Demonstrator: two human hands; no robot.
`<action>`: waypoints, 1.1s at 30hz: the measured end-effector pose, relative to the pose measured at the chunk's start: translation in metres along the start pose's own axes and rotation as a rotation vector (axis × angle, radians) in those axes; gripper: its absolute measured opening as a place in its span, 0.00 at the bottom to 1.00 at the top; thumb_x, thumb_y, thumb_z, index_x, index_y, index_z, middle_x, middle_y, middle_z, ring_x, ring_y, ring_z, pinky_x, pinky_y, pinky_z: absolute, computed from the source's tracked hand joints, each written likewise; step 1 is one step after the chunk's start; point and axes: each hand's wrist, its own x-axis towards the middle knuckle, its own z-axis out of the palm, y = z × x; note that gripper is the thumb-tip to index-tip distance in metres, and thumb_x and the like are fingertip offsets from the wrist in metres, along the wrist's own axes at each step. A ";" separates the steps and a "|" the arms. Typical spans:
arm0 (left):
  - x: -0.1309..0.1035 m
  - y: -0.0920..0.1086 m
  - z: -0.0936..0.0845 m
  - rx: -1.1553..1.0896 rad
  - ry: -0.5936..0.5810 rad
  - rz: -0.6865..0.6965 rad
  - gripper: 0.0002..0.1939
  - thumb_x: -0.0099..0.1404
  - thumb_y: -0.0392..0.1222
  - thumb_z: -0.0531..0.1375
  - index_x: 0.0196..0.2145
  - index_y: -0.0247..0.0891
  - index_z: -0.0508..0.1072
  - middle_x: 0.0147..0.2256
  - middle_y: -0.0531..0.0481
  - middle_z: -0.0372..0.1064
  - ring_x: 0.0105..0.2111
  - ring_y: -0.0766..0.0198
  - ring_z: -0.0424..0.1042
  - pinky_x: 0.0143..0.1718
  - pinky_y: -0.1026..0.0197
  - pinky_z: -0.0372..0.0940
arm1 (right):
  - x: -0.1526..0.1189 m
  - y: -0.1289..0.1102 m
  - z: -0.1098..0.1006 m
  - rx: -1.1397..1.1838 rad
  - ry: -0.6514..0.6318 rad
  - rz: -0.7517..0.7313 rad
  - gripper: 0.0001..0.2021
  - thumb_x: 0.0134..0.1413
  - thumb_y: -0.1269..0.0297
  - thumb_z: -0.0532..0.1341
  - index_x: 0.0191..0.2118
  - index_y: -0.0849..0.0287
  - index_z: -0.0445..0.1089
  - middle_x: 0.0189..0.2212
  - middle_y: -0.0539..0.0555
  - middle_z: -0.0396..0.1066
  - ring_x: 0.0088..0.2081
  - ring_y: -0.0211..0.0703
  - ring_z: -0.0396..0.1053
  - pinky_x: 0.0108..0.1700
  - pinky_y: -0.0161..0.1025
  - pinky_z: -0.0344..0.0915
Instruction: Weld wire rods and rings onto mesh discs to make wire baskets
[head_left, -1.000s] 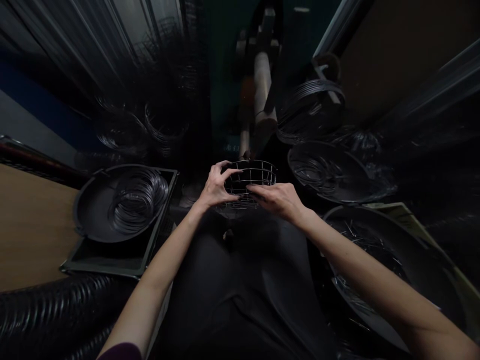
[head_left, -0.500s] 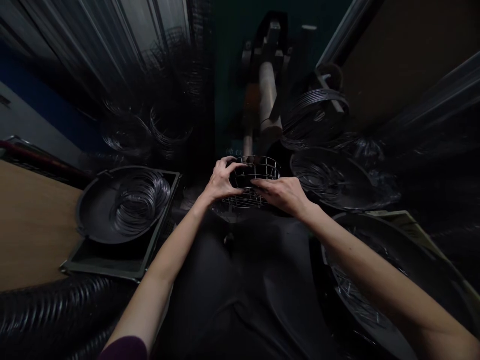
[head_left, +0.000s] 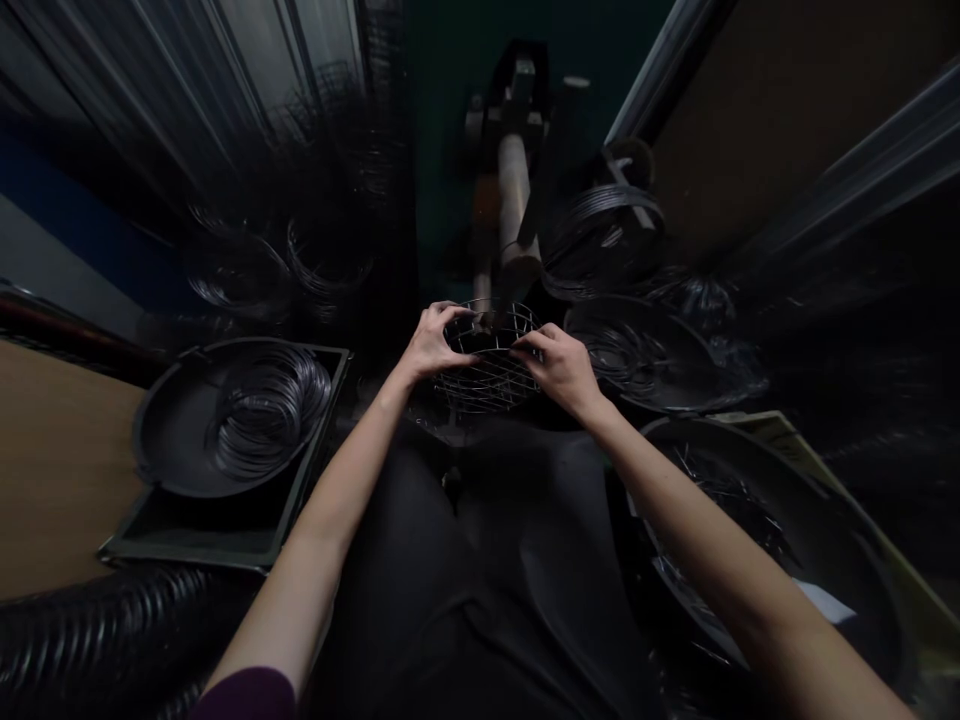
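A round wire basket of thin metal rings and cross wires is in the middle of the view, just beyond my knees. My left hand grips its left side, thumb at the near rim and fingers toward the far rim. On the right, my right hand pinches the near right part of the rim with fingers closed. Right behind the basket stands a machine with a pale cylindrical arm; its lower tip reaches down at the basket's opening. The fingertips are partly lost in the dim light.
At the left, a black basin with wire rings rests on a green crate. Another basin at the right holds short wires. Behind it lies a basin with rings. Stacked rings fill the lower left.
The basket is tilted differently, with more of its near wire side showing. My right hand has shifted from flat along the rim to a closer pinch. The whole view has shifted slightly.
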 end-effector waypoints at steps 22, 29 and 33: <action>-0.020 -0.082 0.004 -0.303 -0.085 -0.033 0.69 0.38 0.63 0.74 0.68 0.45 0.41 0.67 0.31 0.41 0.68 0.39 0.48 0.65 0.34 0.50 | -0.143 0.031 0.011 0.321 -0.144 0.622 0.33 0.63 0.38 0.38 0.27 0.55 0.70 0.26 0.58 0.72 0.31 0.49 0.72 0.35 0.43 0.69; -0.036 -0.095 0.022 -0.425 -0.006 -0.150 0.73 0.36 0.63 0.75 0.68 0.49 0.35 0.65 0.28 0.45 0.66 0.37 0.52 0.59 0.35 0.59 | -0.191 0.034 0.026 0.248 -0.384 0.370 0.17 0.60 0.51 0.48 0.31 0.53 0.69 0.32 0.59 0.74 0.37 0.53 0.74 0.43 0.48 0.70; -0.041 -0.083 0.021 -0.479 0.050 -0.127 0.74 0.34 0.58 0.77 0.68 0.47 0.36 0.62 0.31 0.51 0.64 0.36 0.54 0.60 0.34 0.57 | -0.187 0.047 0.006 0.325 -0.559 0.265 0.12 0.56 0.58 0.51 0.33 0.54 0.70 0.32 0.57 0.73 0.36 0.49 0.73 0.42 0.44 0.69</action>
